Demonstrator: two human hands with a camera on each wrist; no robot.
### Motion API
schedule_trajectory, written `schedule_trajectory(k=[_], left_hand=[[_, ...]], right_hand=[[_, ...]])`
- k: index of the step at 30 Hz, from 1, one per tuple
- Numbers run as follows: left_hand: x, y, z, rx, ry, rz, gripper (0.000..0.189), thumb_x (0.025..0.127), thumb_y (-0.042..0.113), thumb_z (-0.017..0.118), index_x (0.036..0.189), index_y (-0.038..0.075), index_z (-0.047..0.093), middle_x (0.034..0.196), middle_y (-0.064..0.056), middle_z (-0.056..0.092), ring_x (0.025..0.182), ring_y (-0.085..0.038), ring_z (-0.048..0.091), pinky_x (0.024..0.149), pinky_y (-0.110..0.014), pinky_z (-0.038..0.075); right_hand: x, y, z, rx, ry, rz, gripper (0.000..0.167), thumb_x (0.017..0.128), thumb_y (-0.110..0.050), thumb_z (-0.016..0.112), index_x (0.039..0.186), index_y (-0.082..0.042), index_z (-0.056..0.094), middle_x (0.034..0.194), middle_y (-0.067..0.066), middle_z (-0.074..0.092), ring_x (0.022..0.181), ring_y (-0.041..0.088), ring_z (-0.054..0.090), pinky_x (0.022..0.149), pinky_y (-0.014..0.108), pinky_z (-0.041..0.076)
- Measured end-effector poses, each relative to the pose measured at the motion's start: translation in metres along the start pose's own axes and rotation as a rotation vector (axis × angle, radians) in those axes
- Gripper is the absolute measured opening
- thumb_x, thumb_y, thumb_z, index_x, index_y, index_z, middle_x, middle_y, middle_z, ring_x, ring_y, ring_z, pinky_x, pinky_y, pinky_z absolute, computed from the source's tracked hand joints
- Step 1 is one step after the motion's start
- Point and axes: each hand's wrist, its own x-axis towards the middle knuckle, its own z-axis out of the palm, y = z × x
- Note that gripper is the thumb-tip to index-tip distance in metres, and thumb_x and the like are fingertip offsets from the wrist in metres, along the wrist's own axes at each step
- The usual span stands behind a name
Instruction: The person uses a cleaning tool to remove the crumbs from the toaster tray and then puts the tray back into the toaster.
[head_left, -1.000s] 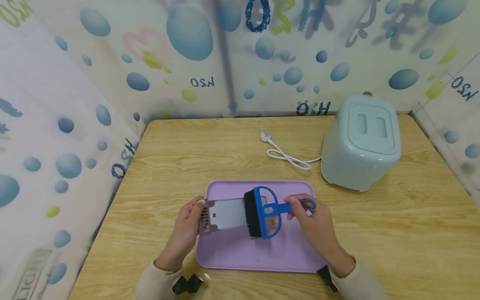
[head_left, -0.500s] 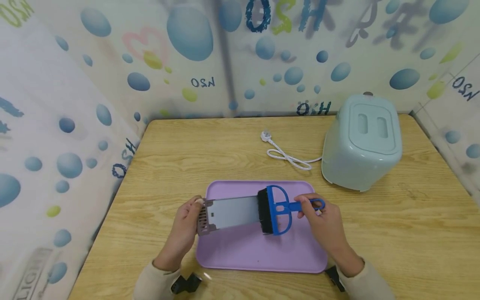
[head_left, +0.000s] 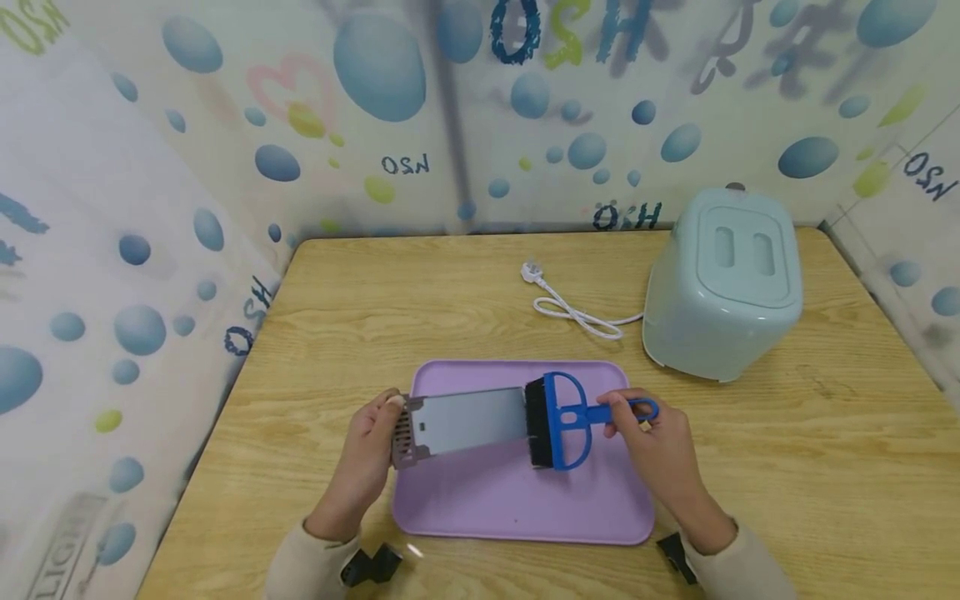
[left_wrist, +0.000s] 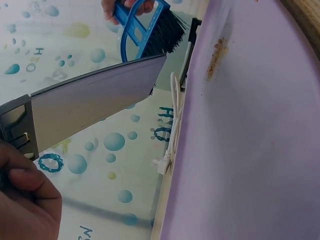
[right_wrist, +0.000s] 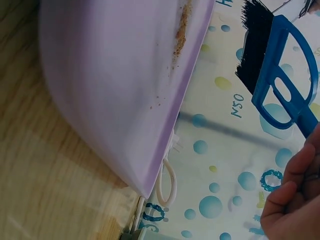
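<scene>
My left hand (head_left: 362, 454) grips the slotted brown end of a flat metal crumb tray (head_left: 468, 421), held above a purple serving tray (head_left: 517, 512). Between thumb and fingers, my right hand (head_left: 660, 454) pinches the handle of a blue brush (head_left: 557, 429). Its black bristles (head_left: 537, 425) are at the right end of the metal plate; the left wrist view shows them close to that far edge. A line of brown crumbs (left_wrist: 216, 58) lies on the purple tray, hidden in the head view beneath the plate and brush. A few specks are scattered beside it.
A mint-green toaster-like appliance (head_left: 742, 283) stands at the table's back right. Its white cord (head_left: 577, 317) lies looped to the left, ending in a plug (head_left: 531, 271). The wooden table (head_left: 360, 308) meets patterned walls behind and at the sides.
My right hand has drawn the brush rightward along the metal plate, from its middle to its right end. The left hand has shifted slightly left, with the plate a little more tilted.
</scene>
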Motion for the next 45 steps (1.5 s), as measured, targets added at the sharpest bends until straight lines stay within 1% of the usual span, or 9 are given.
schedule_trajectory(k=[4,9,11,18,22,28,34,39,45], left_hand=[[0.001,0.000,0.001,0.011,0.018,-0.024,0.029,0.103,0.015,0.034,0.075,0.007,0.039,0.068,0.002,0.052,0.059,-0.006,0.053,0.049,-0.021,0.049],[0.004,-0.002,0.003,-0.025,0.028,-0.033,0.030,0.103,0.015,0.034,0.075,0.007,0.041,0.068,0.003,0.052,0.060,-0.006,0.055,0.051,-0.022,0.050],[0.005,-0.002,0.003,-0.032,0.024,-0.037,0.030,0.103,0.016,0.034,0.074,0.008,0.041,0.068,0.003,0.052,0.060,-0.006,0.055,0.051,-0.022,0.051],[0.008,-0.001,0.004,-0.036,0.054,-0.028,0.029,0.102,0.014,0.033,0.076,0.006,0.041,0.067,0.002,0.052,0.060,-0.005,0.056,0.051,-0.022,0.052],[0.009,0.000,0.005,-0.035,0.066,-0.046,0.029,0.102,0.014,0.033,0.075,0.006,0.041,0.067,0.003,0.053,0.060,-0.005,0.056,0.052,-0.023,0.053],[0.010,-0.001,0.003,-0.016,0.095,-0.035,0.027,0.102,0.014,0.034,0.079,0.004,0.045,0.069,0.002,0.053,0.061,-0.005,0.055,0.051,-0.022,0.052],[0.010,-0.001,0.001,-0.020,0.099,-0.029,0.028,0.102,0.015,0.034,0.079,0.004,0.045,0.069,0.002,0.055,0.061,-0.005,0.057,0.051,-0.022,0.053],[0.010,-0.001,0.000,-0.033,0.108,-0.029,0.028,0.102,0.015,0.034,0.078,0.006,0.046,0.068,0.003,0.055,0.060,-0.005,0.057,0.050,-0.023,0.053],[0.010,-0.002,-0.001,-0.042,0.107,-0.012,0.030,0.103,0.015,0.034,0.077,0.007,0.047,0.069,0.004,0.055,0.061,-0.004,0.056,0.051,-0.021,0.053]], right_hand=[[0.000,0.000,-0.001,0.021,0.003,0.009,0.018,0.096,-0.014,0.058,0.087,-0.008,0.072,0.059,-0.003,0.062,0.046,0.005,0.036,0.037,0.021,0.023],[0.001,-0.001,-0.002,0.048,0.005,0.015,0.020,0.097,-0.014,0.057,0.086,-0.007,0.072,0.058,-0.003,0.061,0.049,0.008,0.047,0.037,0.022,0.024],[0.001,-0.001,-0.002,0.050,0.007,0.023,0.021,0.097,-0.015,0.056,0.085,-0.007,0.072,0.058,-0.004,0.061,0.048,0.008,0.046,0.037,0.022,0.023],[0.002,-0.002,-0.003,0.039,-0.003,0.048,0.023,0.098,-0.017,0.055,0.084,-0.008,0.072,0.057,-0.005,0.060,0.045,0.007,0.038,0.037,0.021,0.023],[0.002,-0.002,-0.002,0.048,-0.002,0.057,0.024,0.098,-0.016,0.055,0.082,-0.008,0.071,0.057,-0.006,0.059,0.044,0.005,0.035,0.037,0.022,0.024],[0.001,-0.003,-0.003,0.061,-0.001,0.079,0.025,0.097,-0.013,0.054,0.079,-0.006,0.070,0.053,-0.008,0.055,0.043,0.003,0.031,0.037,0.022,0.025],[0.001,-0.001,-0.003,0.064,-0.009,0.089,0.025,0.098,-0.013,0.054,0.079,-0.006,0.070,0.053,-0.009,0.054,0.043,0.003,0.030,0.037,0.022,0.025],[0.000,0.001,-0.003,0.054,0.003,0.081,0.026,0.097,-0.012,0.054,0.077,-0.007,0.069,0.052,-0.009,0.053,0.042,0.003,0.030,0.037,0.022,0.024],[-0.002,0.004,-0.003,0.055,0.006,0.077,0.025,0.097,-0.012,0.055,0.077,-0.007,0.069,0.051,-0.009,0.053,0.045,0.005,0.036,0.038,0.023,0.027]])
